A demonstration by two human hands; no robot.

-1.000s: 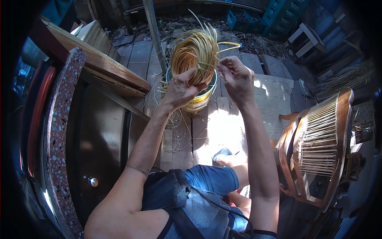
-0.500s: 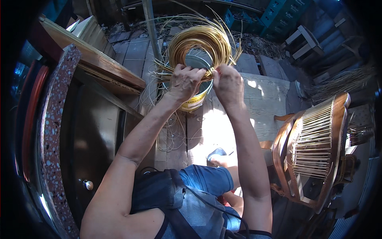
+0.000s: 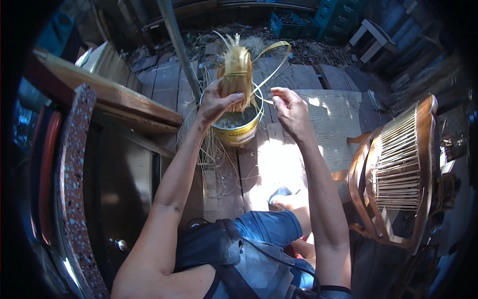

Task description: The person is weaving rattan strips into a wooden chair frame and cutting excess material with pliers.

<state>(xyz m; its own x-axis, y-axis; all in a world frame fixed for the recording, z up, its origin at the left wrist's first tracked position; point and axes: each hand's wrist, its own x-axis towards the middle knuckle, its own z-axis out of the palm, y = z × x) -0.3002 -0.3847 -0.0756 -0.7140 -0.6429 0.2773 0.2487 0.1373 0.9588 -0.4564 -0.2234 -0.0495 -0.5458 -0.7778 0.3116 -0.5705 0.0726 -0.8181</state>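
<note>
My left hand [image 3: 216,103] is closed around a coil of yellow cane strands [image 3: 237,74], gripping it from the left side with the thumb across the front. The coil is tilted edge-on above a yellow bucket [image 3: 235,137], and a strand is wrapped around its middle. One flat strand [image 3: 271,74] arcs out from the coil to the right. Beside the bucket, my right hand [image 3: 291,110] pinches a thin strand that runs toward the coil. Inside the bucket there seems to be water, partly hidden by the coil.
A wooden chair [image 3: 393,174] with cane strung across its back lies at the right. Loose strands [image 3: 219,169] trail over the plank floor by the bucket. A dark cabinet with a speckled stone edge [image 3: 73,189] flanks my left; a metal pole [image 3: 180,47] rises behind the bucket.
The coil has turned from ring-face toward me to edge-on. My left hand has shifted left around it. My right hand has come away from the coil, drawing a strand to the right.
</note>
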